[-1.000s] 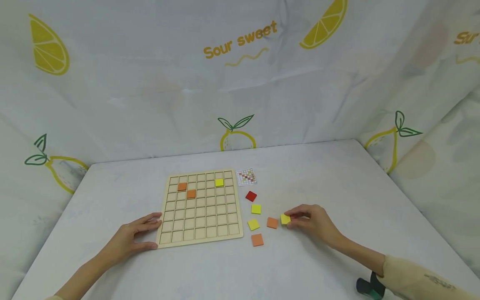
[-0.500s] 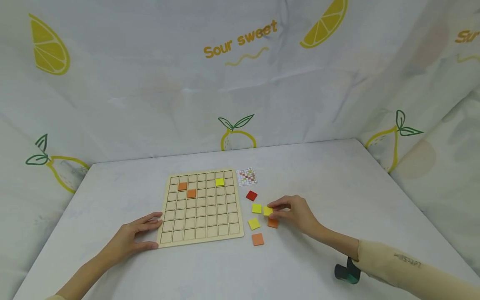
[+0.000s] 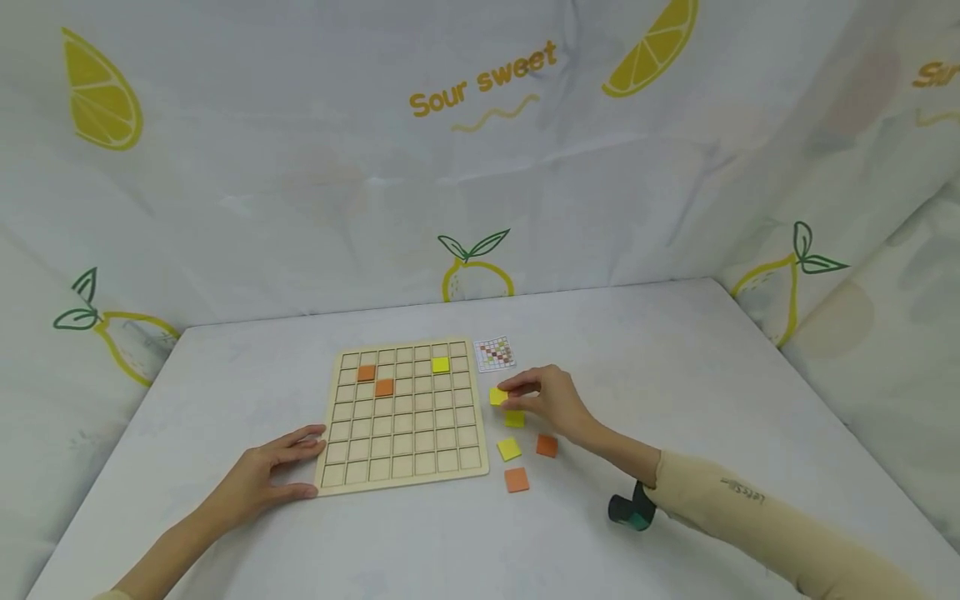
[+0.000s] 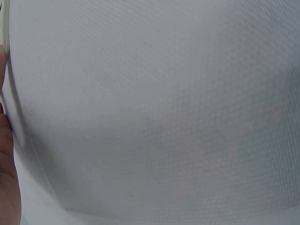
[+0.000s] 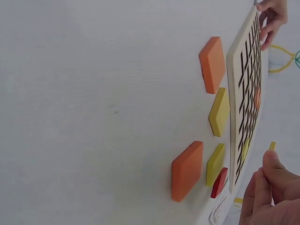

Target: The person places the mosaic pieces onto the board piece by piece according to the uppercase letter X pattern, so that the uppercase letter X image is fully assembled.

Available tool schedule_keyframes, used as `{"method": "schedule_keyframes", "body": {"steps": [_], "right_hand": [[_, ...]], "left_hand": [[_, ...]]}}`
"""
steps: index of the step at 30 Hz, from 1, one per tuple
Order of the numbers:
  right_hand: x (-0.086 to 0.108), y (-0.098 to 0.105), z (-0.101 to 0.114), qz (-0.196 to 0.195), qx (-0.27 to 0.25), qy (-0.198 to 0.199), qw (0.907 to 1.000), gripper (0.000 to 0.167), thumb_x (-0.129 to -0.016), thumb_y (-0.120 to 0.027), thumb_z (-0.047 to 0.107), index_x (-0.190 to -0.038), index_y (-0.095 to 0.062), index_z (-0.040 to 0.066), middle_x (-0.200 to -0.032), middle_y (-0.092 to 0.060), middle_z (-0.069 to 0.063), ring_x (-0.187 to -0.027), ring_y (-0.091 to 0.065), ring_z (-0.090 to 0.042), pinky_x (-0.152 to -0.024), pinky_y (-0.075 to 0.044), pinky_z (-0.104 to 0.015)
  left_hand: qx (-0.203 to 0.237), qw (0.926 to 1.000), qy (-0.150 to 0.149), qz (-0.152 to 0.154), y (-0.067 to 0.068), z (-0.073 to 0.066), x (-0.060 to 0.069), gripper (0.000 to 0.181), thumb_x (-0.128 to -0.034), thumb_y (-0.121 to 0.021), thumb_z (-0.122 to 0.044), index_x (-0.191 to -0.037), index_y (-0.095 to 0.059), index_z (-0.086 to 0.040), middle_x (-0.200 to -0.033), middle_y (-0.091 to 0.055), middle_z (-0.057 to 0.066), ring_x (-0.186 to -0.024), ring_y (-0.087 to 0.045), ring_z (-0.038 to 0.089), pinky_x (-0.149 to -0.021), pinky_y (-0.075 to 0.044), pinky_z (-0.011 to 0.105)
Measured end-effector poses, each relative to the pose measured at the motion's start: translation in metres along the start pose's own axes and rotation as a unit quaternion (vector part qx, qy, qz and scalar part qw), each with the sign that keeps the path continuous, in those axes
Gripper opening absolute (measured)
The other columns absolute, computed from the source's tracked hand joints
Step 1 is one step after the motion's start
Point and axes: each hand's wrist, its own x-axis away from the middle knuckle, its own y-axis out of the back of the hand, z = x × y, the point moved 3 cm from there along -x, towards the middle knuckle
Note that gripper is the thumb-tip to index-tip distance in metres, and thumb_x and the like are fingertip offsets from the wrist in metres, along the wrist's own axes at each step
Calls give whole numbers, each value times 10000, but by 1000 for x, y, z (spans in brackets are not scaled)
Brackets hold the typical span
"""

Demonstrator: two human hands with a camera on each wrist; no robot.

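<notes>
My right hand (image 3: pixel 553 406) pinches a yellow square tile (image 3: pixel 498 396) between thumb and fingertips, held above the table just right of the wooden grid board (image 3: pixel 411 446). My left hand (image 3: pixel 258 477) touches the board's left edge with fingers extended. Two orange tiles (image 3: pixel 384 387) and one yellow tile (image 3: pixel 440 365) lie in the board's upper cells. On the table to its right lie two yellow tiles (image 3: pixel 509 449) and two orange tiles (image 3: pixel 517 480). A red tile (image 5: pixel 219 183) shows in the right wrist view; in the head view the held tile and hand hide it.
A small card with a coloured grid pattern (image 3: pixel 495 354) lies by the board's upper right corner. A white cloth (image 3: pixel 337 200) with lemon prints stands behind and beside the white table (image 3: pixel 405 542). A dark device (image 3: pixel 632 510) sits at the right wrist.
My right hand has carried the yellow tile left and away from me, from beside the orange tile to over the red tile's place. The left hand and board have stayed still.
</notes>
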Motion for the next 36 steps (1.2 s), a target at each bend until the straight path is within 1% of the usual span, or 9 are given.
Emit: {"method": "schedule_keyframes", "body": {"steps": [5,9,13,18,20,24,29,36], "right_hand": [[-12,-14,3,66,-278,-37,9996,242,-782,-762,30,-1013,-724,-32,-952,-719,-114,-802,-654,-178,-731,-546,-222],[-22,-27,9,27,-439,38,9990,237,-785,-760,25,-1009,-722,-40,-959,-718,-131,-816,-668,-202,-738,-550,-232],[-34,-38,17,-79,-421,130,9990,224,-776,-765,16,-990,-727,-39,-960,-718,-141,-830,-681,-232,-745,-551,-244],[-46,-50,24,-157,-380,123,9991,205,-767,-768,-1,-960,-725,-55,-929,-716,-154,-815,-682,-245,-722,-552,-238],[-50,-53,25,-191,-355,176,9990,200,-764,-768,-8,-951,-722,-66,-918,-716,-162,-804,-682,-251,-710,-553,-240],[-57,-60,26,-232,-428,196,9986,190,-765,-770,-12,-940,-724,-70,-912,-715,-176,-794,-684,-264,-699,-556,-245],[-65,-69,24,-238,-478,163,9984,182,-763,-780,-4,-925,-728,-70,-900,-716,-176,-776,-688,-255,-687,-555,-236],[-73,-77,26,-235,-256,182,9992,150,-741,-797,-3,-868,-737,-58,-846,-719,-156,-737,-688,-240,-663,-547,-223]], "left_hand": [[5,10000,9,28,-1,2,-2,569,-676,-844,-148,-1184,-658,28,-1339,-559,123,-1256,-407,-74,-970,-291,23],[10,10000,13,31,-1,3,-1,575,-668,-848,-147,-1183,-659,25,-1355,-552,77,-1260,-396,-81,-974,-282,21],[38,10000,20,10,-1,3,0,575,-662,-850,-140,-1177,-661,31,-1366,-544,44,-1256,-399,-87,-973,-283,20],[30,10000,74,16,-1,2,-1,570,-669,-848,-147,-1177,-661,30,-1351,-553,96,-1245,-406,-93,-969,-289,20],[7,10000,97,16,-1,1,-1,570,-670,-847,-154,-1178,-661,28,-1338,-559,122,-1246,-401,-95,-967,-289,18],[-23,9999,113,5,0,1,-1,568,-671,-848,-156,-1178,-664,22,-1325,-565,141,-1248,-397,-96,-965,-290,18],[2,9999,113,1,0,1,0,565,-673,-848,-156,-1179,-665,18,-1336,-562,111,-1251,-402,-92,-969,-288,20],[-1,9999,102,-4,0,0,0,558,-676,-846,-156,-1173,-667,24,-1340,-560,106,-1253,-409,-81,-965,-293,19]]}}
